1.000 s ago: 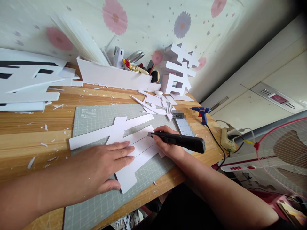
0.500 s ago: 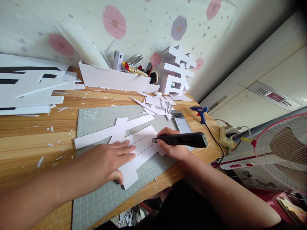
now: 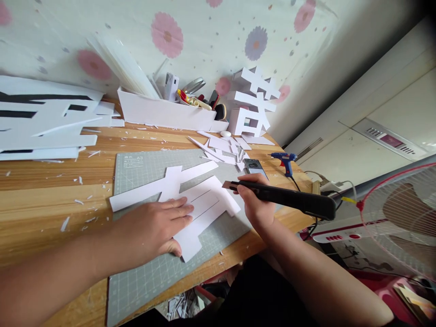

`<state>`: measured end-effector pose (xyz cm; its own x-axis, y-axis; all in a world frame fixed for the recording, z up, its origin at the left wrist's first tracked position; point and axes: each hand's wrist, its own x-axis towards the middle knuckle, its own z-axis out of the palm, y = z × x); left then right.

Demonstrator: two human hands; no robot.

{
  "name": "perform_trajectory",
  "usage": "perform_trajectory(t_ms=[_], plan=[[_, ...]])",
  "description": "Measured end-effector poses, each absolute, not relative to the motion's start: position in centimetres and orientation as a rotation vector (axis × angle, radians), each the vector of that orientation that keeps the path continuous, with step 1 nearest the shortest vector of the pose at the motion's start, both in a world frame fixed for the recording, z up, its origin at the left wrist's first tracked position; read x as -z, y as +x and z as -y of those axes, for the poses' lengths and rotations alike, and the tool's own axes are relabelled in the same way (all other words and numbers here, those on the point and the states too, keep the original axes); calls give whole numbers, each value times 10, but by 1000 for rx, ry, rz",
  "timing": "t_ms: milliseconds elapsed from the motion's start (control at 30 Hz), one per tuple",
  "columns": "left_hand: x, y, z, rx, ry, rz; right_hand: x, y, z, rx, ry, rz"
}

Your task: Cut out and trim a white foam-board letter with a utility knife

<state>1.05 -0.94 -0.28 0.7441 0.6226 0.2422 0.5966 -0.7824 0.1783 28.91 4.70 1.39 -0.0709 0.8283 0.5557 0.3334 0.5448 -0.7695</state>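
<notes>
My left hand (image 3: 166, 227) lies flat with its fingers stretched over a white foam-board cutout (image 3: 207, 213), pressing it against the grey cutting mat (image 3: 132, 290). Thin dark lines mark out a narrow rectangle on the cutout. In my right hand (image 3: 257, 204) is a black utility knife (image 3: 286, 197), gripped near its front end. Its blade points left and is held above the right part of the cutout, apart from the lines. The left hand covers part of the cutout's left side.
White offcuts (image 3: 221, 150) lie behind the mat, beside a phone (image 3: 254, 166). A blue glue gun (image 3: 285, 160) stands at the right. Along the wall are a white tool box (image 3: 163, 111) and a white built-up character (image 3: 252, 102). Cut sheets (image 3: 44, 127) are stacked at left; a fan (image 3: 405, 213) stands right.
My right hand has lifted the utility knife off the cutout and drawn it to the right. My left hand stays on the cutout. The whole view has shifted slightly.
</notes>
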Motion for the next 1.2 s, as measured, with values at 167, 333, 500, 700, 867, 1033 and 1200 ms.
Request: perform_trajectory(t_ms=[167,333,500,700,867,1033,1200], plan=[[-10,26,33,-637,3101,-971,-14,261,-32,-794,-869,1809],[-19,41,51,-642,3177,-1146,-11,244,-26,-797,-905,1911],[-17,41,48,-425,3222,-1101,-6,243,-23,-807,-969,1997],[-18,41,47,-339,3214,-1059,-5,242,-20,-771,-953,2029],[-20,41,47,-152,3199,-1033,-4,242,-20,-746,-952,2057],[-18,41,48,-98,3167,-1029,-8,238,-20,-752,-912,2088],[-19,38,45,-69,3044,-1084,-11,237,-23,-745,-887,2149]])
